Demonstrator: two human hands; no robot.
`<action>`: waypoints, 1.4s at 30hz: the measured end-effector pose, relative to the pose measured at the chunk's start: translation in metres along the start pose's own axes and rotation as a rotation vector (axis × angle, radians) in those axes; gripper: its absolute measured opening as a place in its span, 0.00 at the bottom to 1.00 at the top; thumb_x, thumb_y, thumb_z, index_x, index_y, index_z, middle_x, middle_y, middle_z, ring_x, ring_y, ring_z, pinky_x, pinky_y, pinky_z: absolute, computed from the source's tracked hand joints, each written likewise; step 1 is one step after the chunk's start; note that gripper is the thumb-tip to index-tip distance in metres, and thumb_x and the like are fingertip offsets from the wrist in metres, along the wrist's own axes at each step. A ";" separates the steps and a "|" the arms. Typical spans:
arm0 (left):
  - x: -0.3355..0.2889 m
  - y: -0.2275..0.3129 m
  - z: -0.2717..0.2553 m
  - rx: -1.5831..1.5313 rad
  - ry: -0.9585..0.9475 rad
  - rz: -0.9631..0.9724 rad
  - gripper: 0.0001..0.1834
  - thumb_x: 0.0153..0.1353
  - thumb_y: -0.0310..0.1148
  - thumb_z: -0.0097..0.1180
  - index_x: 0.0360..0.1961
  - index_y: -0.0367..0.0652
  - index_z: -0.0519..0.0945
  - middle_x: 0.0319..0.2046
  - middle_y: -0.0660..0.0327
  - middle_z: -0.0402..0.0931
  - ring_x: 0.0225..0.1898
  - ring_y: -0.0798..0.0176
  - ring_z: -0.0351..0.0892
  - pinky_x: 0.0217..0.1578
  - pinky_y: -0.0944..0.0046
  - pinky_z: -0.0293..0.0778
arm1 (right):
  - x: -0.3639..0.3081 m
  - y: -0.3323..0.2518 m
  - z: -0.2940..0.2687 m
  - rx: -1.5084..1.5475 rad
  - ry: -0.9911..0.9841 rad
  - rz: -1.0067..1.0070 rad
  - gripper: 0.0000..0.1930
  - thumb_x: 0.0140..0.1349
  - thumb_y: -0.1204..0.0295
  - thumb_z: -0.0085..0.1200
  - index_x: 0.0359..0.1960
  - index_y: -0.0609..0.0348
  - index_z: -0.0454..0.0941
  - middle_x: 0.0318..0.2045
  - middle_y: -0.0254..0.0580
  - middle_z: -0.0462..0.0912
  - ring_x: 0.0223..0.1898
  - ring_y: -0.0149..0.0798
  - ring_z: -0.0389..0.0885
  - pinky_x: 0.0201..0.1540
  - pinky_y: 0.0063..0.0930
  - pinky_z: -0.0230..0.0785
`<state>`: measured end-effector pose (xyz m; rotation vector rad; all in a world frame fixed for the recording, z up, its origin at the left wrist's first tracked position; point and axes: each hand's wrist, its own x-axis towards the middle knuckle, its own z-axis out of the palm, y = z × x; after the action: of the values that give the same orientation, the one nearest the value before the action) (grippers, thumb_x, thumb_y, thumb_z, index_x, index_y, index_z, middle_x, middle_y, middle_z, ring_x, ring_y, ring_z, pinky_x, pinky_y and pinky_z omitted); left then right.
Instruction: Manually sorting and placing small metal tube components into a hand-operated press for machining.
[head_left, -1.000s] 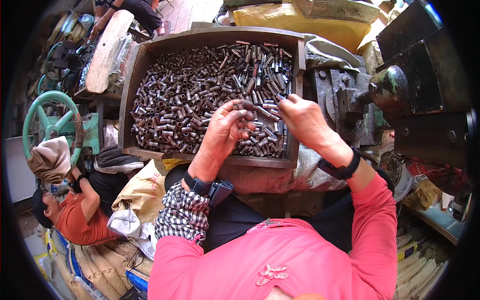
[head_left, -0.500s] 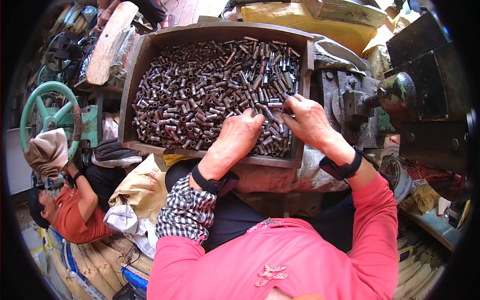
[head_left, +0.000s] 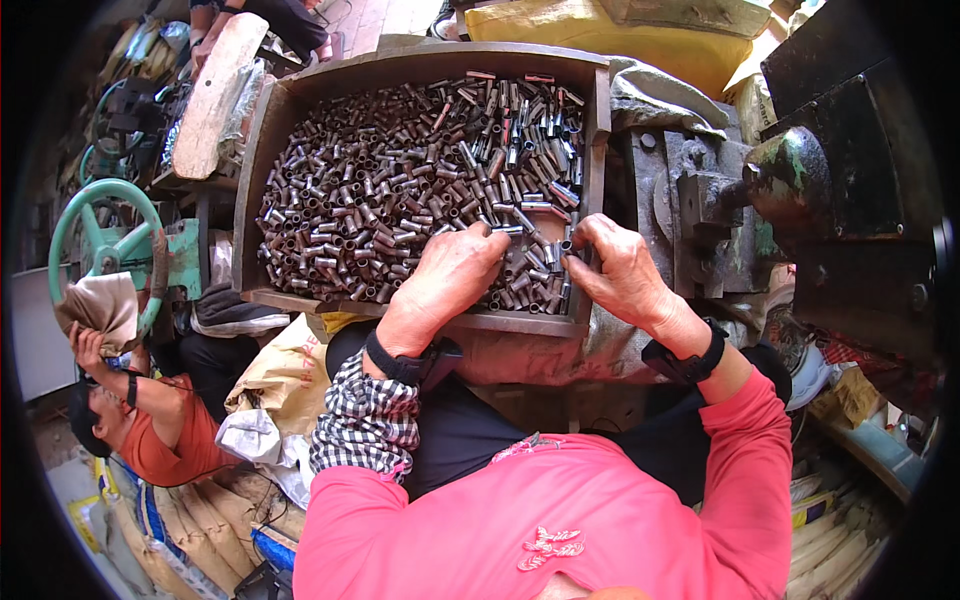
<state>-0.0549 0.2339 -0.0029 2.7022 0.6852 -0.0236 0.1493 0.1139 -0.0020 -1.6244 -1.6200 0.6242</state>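
A large wooden tray (head_left: pixel 590 190) in front of me is heaped with short metal tubes (head_left: pixel 360 195), dark brownish over most of it. Longer, shinier metal pieces (head_left: pixel 520 120) lie toward its right side. My left hand (head_left: pixel 450 275) is over the near edge, its fingers curled and closed among the tubes; what they hold is hidden. At the tray's near right corner, my right hand (head_left: pixel 625 275) pinches a small metal tube (head_left: pixel 566 247) between thumb and fingertips. A patch of bare tray floor shows between and beyond the hands.
A dark heavy machine (head_left: pixel 790 190) stands close at the right of the tray. At the left are a green handwheel (head_left: pixel 105 245) and a co-worker in an orange shirt (head_left: pixel 175 435), a hand holding a cloth at the wheel. A tan sack (head_left: pixel 285 370) lies between us.
My right hand has come down a little toward the near right corner, and my left hand has shifted slightly left. The co-worker's hand has risen to the cloth on the wheel.
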 end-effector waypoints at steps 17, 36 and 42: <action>0.013 0.013 0.015 0.090 0.120 0.052 0.09 0.51 0.24 0.54 0.35 0.41 0.74 0.28 0.53 0.75 0.26 0.52 0.80 0.25 0.60 0.76 | 0.000 -0.004 0.004 0.288 -0.052 0.256 0.15 0.57 0.78 0.53 0.47 0.64 0.71 0.27 0.42 0.78 0.27 0.32 0.82 0.26 0.26 0.72; 0.014 0.023 0.011 -1.860 0.013 -0.404 0.09 0.61 0.27 0.51 0.42 0.37 0.73 0.27 0.57 0.78 0.22 0.66 0.80 0.21 0.71 0.78 | -0.002 -0.002 0.003 0.986 0.015 0.585 0.11 0.63 0.67 0.54 0.35 0.64 0.74 0.23 0.40 0.81 0.16 0.24 0.77 0.15 0.12 0.63; 0.015 0.030 0.010 -1.856 0.061 -0.423 0.09 0.60 0.27 0.53 0.41 0.37 0.73 0.27 0.56 0.77 0.21 0.66 0.78 0.20 0.72 0.75 | -0.003 -0.002 0.005 1.085 0.054 0.643 0.10 0.63 0.68 0.54 0.35 0.64 0.75 0.23 0.41 0.81 0.14 0.23 0.74 0.14 0.12 0.62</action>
<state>-0.0273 0.2121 -0.0039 0.7792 0.6824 0.3794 0.1436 0.1120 -0.0042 -1.2204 -0.4402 1.4429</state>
